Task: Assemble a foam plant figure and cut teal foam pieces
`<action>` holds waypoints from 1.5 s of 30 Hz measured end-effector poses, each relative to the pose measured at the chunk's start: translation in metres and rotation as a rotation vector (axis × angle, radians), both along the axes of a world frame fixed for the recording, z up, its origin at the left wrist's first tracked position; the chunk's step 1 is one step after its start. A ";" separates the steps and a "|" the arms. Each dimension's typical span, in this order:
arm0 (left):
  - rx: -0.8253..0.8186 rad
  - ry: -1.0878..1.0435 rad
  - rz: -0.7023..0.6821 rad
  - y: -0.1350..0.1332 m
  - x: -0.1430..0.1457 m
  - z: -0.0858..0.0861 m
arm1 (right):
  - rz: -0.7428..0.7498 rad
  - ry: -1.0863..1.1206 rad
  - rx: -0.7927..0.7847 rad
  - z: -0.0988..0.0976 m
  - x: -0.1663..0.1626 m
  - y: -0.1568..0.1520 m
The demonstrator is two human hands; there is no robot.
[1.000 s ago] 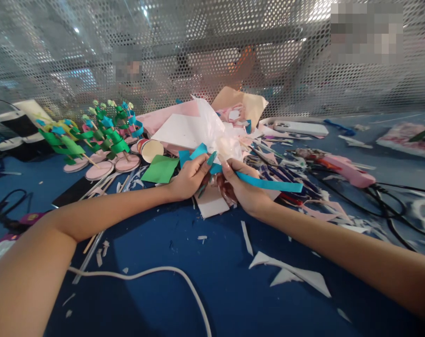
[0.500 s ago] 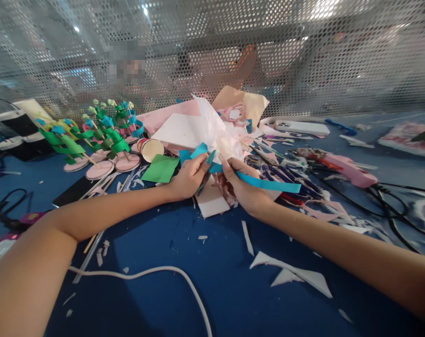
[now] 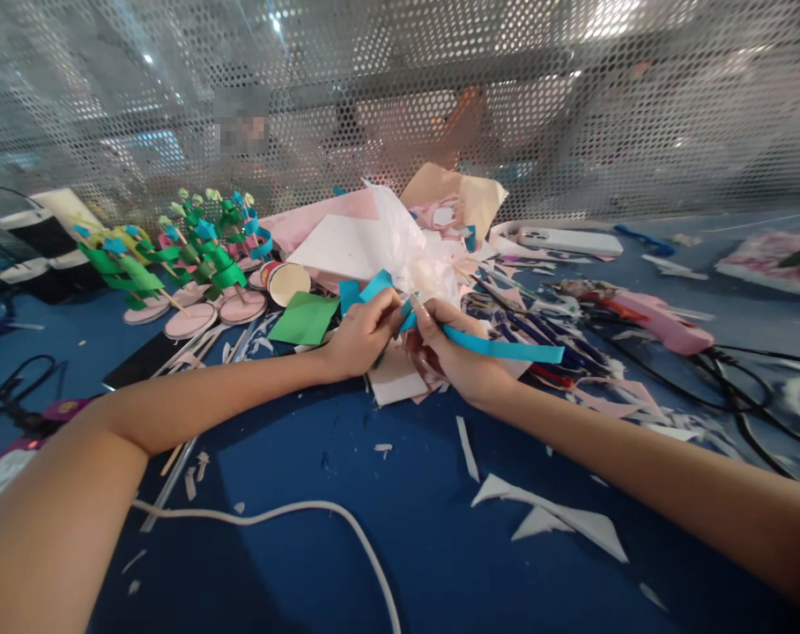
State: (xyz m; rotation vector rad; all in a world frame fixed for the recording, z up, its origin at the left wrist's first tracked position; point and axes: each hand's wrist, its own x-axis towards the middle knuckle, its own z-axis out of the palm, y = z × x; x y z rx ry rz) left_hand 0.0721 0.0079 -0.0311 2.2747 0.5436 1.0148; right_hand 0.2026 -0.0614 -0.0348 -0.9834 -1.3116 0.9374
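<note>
A narrow blue paper strip (image 3: 506,345) runs between my two hands, its free end trailing to the right past my right wrist. My right hand (image 3: 462,348) pinches the strip between thumb and fingers. Closed close beside it, my left hand (image 3: 364,335) grips the strip's other end, and the fingertips of both hands nearly meet. Just behind my left hand lie blue paper pieces (image 3: 376,285). A green paper square (image 3: 304,318) rests to its left. Under the hands a white card piece (image 3: 396,379) is partly covered.
Paper plant models (image 3: 205,255) on pink discs stand at left. A pink glue gun (image 3: 664,321) with black cord lies right, near a white phone (image 3: 568,239). A white cable (image 3: 294,507) crosses the front among paper scraps. Perforated metal (image 3: 400,88) rises behind.
My left fingers have curled in and drawn closer to my right fingertips. The short bit of strip between the hands is now bent upward. The right hand has barely moved.
</note>
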 end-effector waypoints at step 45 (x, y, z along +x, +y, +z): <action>-0.303 -0.273 -0.377 0.003 0.000 -0.009 | -0.022 -0.035 0.062 0.000 0.001 -0.005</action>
